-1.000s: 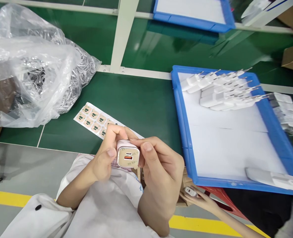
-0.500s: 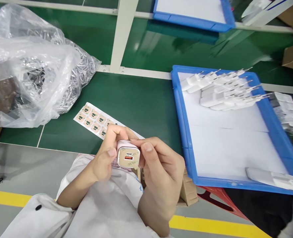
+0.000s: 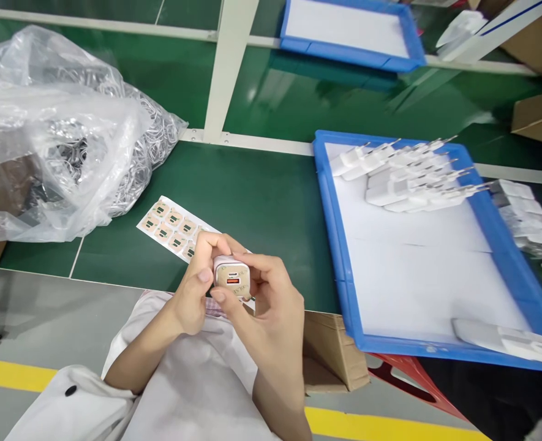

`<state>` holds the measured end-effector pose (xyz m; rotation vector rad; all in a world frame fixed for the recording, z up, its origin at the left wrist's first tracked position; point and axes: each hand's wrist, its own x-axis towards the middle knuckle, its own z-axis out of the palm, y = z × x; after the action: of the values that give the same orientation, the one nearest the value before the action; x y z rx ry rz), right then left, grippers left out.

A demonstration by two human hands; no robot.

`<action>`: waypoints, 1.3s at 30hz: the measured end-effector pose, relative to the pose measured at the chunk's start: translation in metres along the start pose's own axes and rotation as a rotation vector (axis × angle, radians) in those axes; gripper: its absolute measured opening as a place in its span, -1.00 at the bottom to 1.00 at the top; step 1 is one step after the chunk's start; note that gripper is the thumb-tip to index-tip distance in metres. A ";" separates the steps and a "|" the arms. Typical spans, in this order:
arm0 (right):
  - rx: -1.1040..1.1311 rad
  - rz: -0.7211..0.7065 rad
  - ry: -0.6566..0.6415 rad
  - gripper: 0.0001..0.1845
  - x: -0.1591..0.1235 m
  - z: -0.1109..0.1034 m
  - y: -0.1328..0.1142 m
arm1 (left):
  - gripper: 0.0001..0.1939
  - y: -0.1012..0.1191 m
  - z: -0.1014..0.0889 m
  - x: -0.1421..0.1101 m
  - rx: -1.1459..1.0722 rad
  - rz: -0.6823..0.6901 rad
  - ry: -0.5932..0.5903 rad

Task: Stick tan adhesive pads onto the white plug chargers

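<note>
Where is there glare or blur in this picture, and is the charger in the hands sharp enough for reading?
Head view: bright glare on the bag, soft reflections on the green panel; head view: the held charger shows its ports clearly, its print only partly readable; head view: the lone charger at the tray's near right corner looks smeared and stretched.

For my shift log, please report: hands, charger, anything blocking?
Left hand, right hand: both holding white charger. Tan sticker on its front. Nothing seen blocking that face; sticker sheet lies beyond hands.
</note>
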<state>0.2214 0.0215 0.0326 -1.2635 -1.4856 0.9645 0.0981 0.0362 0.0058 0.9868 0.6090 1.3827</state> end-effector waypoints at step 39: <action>1.079 0.329 0.053 -0.26 -0.022 -0.008 0.072 | -0.34 -0.053 0.032 0.002 0.800 0.147 -0.006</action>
<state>0.2482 0.0118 -0.0374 -0.6957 -0.5039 1.6177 0.1531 0.0365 -0.0236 1.6902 1.1465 1.2691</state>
